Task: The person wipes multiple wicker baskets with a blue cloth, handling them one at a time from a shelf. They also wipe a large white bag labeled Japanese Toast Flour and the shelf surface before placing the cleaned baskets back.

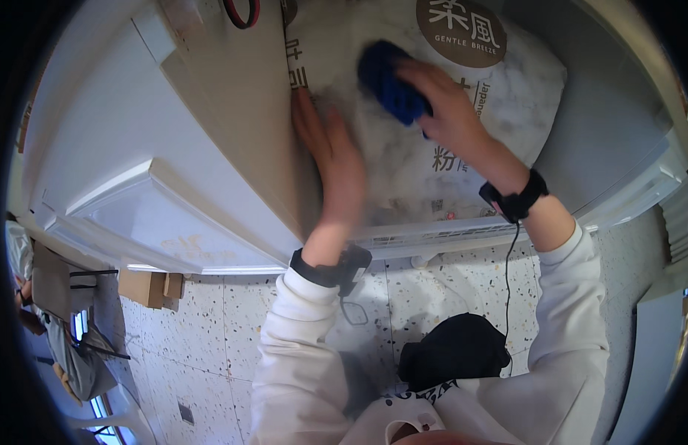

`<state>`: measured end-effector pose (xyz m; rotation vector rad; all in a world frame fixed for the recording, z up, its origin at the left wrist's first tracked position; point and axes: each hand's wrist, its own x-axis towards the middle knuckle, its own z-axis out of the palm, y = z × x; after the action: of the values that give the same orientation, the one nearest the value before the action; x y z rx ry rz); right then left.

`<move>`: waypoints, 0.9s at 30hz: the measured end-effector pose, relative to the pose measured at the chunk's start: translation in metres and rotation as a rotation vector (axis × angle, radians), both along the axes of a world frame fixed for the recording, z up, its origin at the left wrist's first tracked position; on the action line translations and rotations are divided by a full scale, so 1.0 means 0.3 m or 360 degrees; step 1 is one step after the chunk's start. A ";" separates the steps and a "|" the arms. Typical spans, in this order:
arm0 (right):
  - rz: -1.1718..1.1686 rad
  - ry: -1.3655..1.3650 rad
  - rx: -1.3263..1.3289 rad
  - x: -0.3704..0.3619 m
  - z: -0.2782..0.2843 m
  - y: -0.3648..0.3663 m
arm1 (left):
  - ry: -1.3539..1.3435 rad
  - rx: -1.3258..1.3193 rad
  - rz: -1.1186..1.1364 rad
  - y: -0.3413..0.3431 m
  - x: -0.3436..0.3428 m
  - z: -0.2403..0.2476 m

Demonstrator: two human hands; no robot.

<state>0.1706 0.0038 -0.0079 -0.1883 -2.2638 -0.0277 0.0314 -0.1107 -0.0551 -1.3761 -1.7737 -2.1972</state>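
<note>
A large white marbled bag [388, 167] with brown printing fills the upper middle, inside a white-and-grey appliance or cabinet whose kind I cannot make out. My right hand [448, 104] grips a dark blue, fluffy cleaning sponge [392, 81] against or just above the bag's face; motion blurs the contact. Along the bag's left side, my left hand [333, 152] lies with its fingers stretched out, beside a beige panel [240, 111]. It holds nothing visible. Each wrist wears a black band, the left one [318, 268] with a box-like unit and the right one [516, 196] with a cable.
White panels [166, 200] slope down at the left. A grey wall [611, 133] bounds the bag on the right. Below lies a speckled tile floor [210, 334], with a cardboard box [142, 288] and a chair [54, 282] at left. A thin black cable [507, 297] hangs from my right wrist.
</note>
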 end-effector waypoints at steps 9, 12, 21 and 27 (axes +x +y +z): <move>0.0185 -0.0834 -0.0692 0.156 -0.283 -0.174 | -0.0167 0.0016 -0.0099 -0.004 -0.002 0.006; 0.0210 -0.0833 -0.0661 0.155 -0.181 -0.170 | -0.0313 0.0048 -0.0100 0.004 -0.014 -0.036; -0.0042 0.0058 0.0055 -0.049 0.246 -0.018 | -0.0590 0.0154 -0.0243 -0.013 0.015 -0.058; 0.0019 -0.0193 -0.0064 0.075 -0.064 -0.027 | -0.0590 0.0104 -0.0271 -0.009 0.002 -0.073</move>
<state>0.1932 -0.0044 -0.0271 -0.1995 -2.3878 0.0131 0.0321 -0.1135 -0.0770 -1.2094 -1.7149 -2.7259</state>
